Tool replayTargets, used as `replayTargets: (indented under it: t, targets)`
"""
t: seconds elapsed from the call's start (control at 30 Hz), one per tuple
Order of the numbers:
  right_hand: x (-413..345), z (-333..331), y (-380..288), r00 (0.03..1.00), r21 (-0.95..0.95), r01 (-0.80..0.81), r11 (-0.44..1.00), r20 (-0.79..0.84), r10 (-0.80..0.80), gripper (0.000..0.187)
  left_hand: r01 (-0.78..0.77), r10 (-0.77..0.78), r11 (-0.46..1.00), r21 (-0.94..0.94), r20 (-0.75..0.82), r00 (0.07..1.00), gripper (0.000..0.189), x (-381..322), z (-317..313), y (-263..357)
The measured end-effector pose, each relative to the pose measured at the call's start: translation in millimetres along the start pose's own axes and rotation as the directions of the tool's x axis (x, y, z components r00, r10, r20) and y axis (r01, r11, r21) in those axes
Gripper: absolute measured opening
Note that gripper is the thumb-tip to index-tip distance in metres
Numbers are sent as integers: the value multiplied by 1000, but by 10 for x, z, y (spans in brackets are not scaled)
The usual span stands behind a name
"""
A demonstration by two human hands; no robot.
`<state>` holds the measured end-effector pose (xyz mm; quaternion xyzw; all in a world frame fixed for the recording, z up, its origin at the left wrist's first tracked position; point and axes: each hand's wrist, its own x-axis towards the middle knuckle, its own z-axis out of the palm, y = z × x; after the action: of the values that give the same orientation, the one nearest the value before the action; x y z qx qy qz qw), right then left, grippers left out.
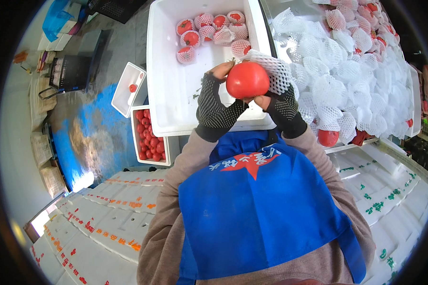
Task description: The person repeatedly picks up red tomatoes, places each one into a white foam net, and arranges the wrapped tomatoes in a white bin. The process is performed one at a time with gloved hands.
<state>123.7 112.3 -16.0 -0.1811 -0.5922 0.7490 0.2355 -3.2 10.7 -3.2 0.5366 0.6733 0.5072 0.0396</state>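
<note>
My left hand [217, 101], in a dark fingerless glove with white dots, grips a large red tomato [248, 80] from its left side. At the tomato's right, my right hand [284, 107] wears a matching glove; its thumb presses the tomato's lower edge. A white foam net sleeve [274, 69] is in the right hand, bunched behind the tomato, and the fingers under it are hidden. Both hands are above the near right part of a white foam box [174, 103]. Inside that box, several net-wrapped tomatoes [207, 32] sit grouped towards the far side.
To the right spreads a heap of foam net sleeves [338, 82], with wrapped tomatoes [369, 21] beyond. A bare tomato [328, 138] lies at its near edge. Left stand a small foam box [123, 91] and a foam box of small tomatoes [150, 137]. Stacked foam boxes [110, 213] bear writing.
</note>
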Motion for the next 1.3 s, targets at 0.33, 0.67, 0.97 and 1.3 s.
replayTargets:
  t: [0.33,0.67,0.97,1.3]
  targets:
    - [-104,117,120,973,-60,179,982,-135,-185,68,-65,43,990,-125,-174,984,55,-88,72,13]
    - [-12,23,-7,946,793,-285,538,324,23,82,400,-558,696,-596,-97,824,42,-48,17,70]
    - [-49,-81,-28,943,853,-323,410,253,217,82,511,-302,639,-575,424,854,32,5,86,-77]
    - [64,-118,-64,953,509,-294,809,219,209,84,559,-444,320,-765,400,802,19,384,-213,-34]
